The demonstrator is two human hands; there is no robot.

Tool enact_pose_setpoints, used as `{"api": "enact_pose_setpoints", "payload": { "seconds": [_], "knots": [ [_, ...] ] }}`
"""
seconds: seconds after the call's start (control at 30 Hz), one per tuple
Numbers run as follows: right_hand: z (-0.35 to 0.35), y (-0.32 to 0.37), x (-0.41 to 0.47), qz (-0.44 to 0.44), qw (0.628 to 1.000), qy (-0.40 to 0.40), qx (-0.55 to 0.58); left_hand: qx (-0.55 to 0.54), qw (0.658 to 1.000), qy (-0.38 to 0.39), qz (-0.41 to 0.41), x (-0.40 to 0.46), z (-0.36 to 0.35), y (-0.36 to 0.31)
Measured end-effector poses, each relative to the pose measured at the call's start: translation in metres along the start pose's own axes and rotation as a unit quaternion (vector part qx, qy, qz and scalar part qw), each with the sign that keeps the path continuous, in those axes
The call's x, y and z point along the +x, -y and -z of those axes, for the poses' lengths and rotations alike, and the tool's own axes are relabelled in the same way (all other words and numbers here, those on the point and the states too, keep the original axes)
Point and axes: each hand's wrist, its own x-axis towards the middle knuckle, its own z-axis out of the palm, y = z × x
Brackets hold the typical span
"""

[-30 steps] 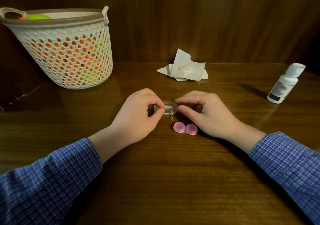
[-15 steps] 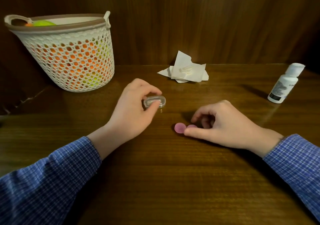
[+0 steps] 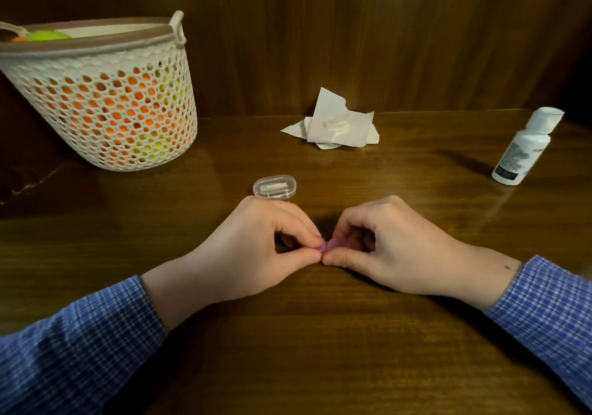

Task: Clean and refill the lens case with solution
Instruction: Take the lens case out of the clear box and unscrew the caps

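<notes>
The pink lens case (image 3: pixel 333 243) is pinched between both hands at the middle of the wooden table (image 3: pixel 320 350); only a small part of it shows between the fingertips. My left hand (image 3: pixel 256 248) grips its left end and my right hand (image 3: pixel 384 241) its right end. A small clear oval box (image 3: pixel 274 186) lies on the table just beyond my left hand, apart from it. The white solution bottle (image 3: pixel 525 147) stands capped at the far right, well away from both hands.
A white mesh basket (image 3: pixel 105 101) holding orange and green balls stands at the back left. Crumpled white tissue (image 3: pixel 336 123) lies at the back centre near the wooden wall.
My left hand set the clear oval box down on the table and came to the pink lens case. Both hands now hold the case, which was lying on the table before.
</notes>
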Motion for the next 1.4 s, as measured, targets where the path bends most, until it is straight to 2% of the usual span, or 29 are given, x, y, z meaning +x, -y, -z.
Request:
{"api": "enact_pose_setpoints", "payload": {
  "seconds": [0.17, 0.57, 0.83, 1.07, 1.23, 1.4],
  "knots": [
    [0.004, -0.003, 0.007, 0.025, 0.999, 0.021, 0.007, 0.006, 1.000, -0.006, -0.018, -0.001, 0.000, -0.002],
    [0.012, -0.014, 0.016, 0.078, 0.994, 0.070, 0.026, -0.001, 1.000, 0.000, 0.000, -0.002, -0.002, -0.003],
    [0.013, -0.008, 0.014, 0.055, 0.994, 0.087, 0.019, 0.007, 1.000, -0.017, -0.006, -0.005, -0.002, -0.003],
    [0.003, 0.000, 0.000, 0.024, 0.998, -0.006, -0.055, 0.024, 0.999, -0.024, -0.018, -0.007, 0.000, -0.004],
    [0.000, -0.002, 0.000, 0.004, 0.998, -0.053, -0.016, 0.024, 0.999, -0.023, -0.019, -0.007, 0.000, -0.003],
    [-0.001, -0.003, -0.002, 0.001, 0.998, -0.048, 0.042, 0.015, 0.999, -0.020, -0.023, -0.006, 0.002, 0.000]
  ]
}}
